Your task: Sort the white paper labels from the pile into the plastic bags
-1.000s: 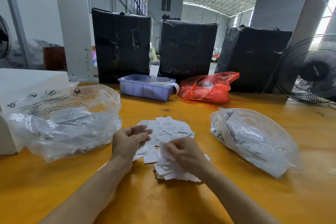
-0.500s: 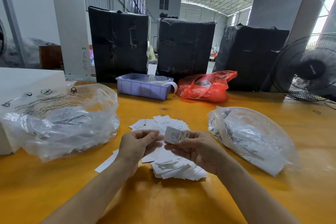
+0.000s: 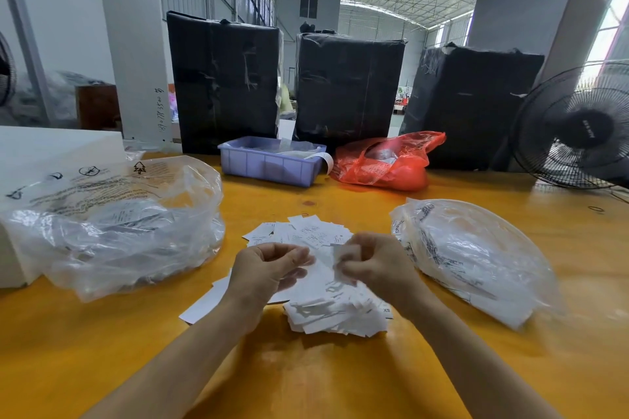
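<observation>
A pile of white paper labels (image 3: 326, 309) lies on the yellow table in front of me. Above it, my right hand (image 3: 377, 265) is blurred, and its curled fingers pinch one white label (image 3: 335, 257). Just to the left hovers my left hand (image 3: 265, 269), fingers loosely curled with their tips close to that label; I see nothing held in it. A clear plastic bag with labels inside (image 3: 112, 228) sits on the left, leaning on a white box. On the right lies a second clear bag of labels (image 3: 476, 255).
A blue plastic bin (image 3: 269, 167) and a red plastic bag (image 3: 388, 163) stand at the back of the table, in front of three black wrapped bales (image 3: 347, 85). A black fan (image 3: 578, 133) is at the far right. The white box (image 3: 51, 146) is at the left edge.
My right hand picked a label out of the pile and raised it. Both hands have come closer together above the pile, and the right hand is now blurred.
</observation>
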`<state>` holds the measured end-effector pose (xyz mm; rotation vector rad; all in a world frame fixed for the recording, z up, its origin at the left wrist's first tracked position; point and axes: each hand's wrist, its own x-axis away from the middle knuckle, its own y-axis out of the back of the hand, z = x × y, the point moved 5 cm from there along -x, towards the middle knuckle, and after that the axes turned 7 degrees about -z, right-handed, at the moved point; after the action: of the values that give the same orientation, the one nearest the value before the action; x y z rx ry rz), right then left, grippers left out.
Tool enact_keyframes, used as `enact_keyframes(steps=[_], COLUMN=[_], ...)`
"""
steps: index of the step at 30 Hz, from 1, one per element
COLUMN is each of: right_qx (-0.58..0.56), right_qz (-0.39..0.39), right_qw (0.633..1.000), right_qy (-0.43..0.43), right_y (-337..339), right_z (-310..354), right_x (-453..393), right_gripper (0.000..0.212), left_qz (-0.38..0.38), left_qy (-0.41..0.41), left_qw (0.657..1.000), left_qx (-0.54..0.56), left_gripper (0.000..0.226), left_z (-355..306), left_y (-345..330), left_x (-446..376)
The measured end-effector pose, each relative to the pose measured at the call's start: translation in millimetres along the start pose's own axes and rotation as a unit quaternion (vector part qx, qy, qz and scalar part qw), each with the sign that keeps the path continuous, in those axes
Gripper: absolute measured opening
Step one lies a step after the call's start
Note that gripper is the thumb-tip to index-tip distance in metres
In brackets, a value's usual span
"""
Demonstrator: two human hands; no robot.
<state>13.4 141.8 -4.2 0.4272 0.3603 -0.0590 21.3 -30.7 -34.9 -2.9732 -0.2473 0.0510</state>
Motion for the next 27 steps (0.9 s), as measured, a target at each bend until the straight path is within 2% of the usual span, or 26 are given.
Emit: enact_keyframes(steps=[1,2,4,6,8,11,15,21,27], right_qx=[-0.071,-0.155,-0.308,-0.359,-0.335,-0.252,-0.161,-0.067,-0.044], right_qz=[-0.023,-0.033,-0.036,-0.044,-0.057,-0.103,-0.146,-0.180,-0.187], right_qw=[0.997,0.984,0.939,0.918,0.931,0.961,0.975,0.977,0.974], right_qy=[-0.038,-0.082,-0.145,-0.163,-0.133,-0.041,0.047,0.091,0.120], right_y=[6,9,10,5,0,-1,3,6,5], right_z=[-3,-7,-11,-9,-4,5,13,13,17], right_x=[-3,-5,-6,-4,-1,3,5,4,8], right_gripper=[0.017,0.023,0.028,0.014,0.008,0.010,0.015,0.016,0.022], left_qz=[0.003,0.007,0.019,0.030,0.039,0.046,0.053,0.035,0.033], left_qy=[0.001,0.003,0.005,0.000,-0.005,-0.009,-0.011,-0.002,-0.002], left_qw=[1.000,1.000,0.999,0.998,0.998,0.997,0.996,0.998,0.998], left_qx=[-0.003,-0.008,-0.025,-0.046,-0.057,-0.062,-0.071,-0.053,-0.055], left_gripper=[0.038,0.038,0.032,0.022,0.014,0.012,0.014,0.012,0.016], left_z=[0,0,1,2,2,1,1,2,2], left_y=[0,-1,-3,-6,-9,-10,-10,-7,-7], left_x=[0,1,2,3,5,6,6,4,4])
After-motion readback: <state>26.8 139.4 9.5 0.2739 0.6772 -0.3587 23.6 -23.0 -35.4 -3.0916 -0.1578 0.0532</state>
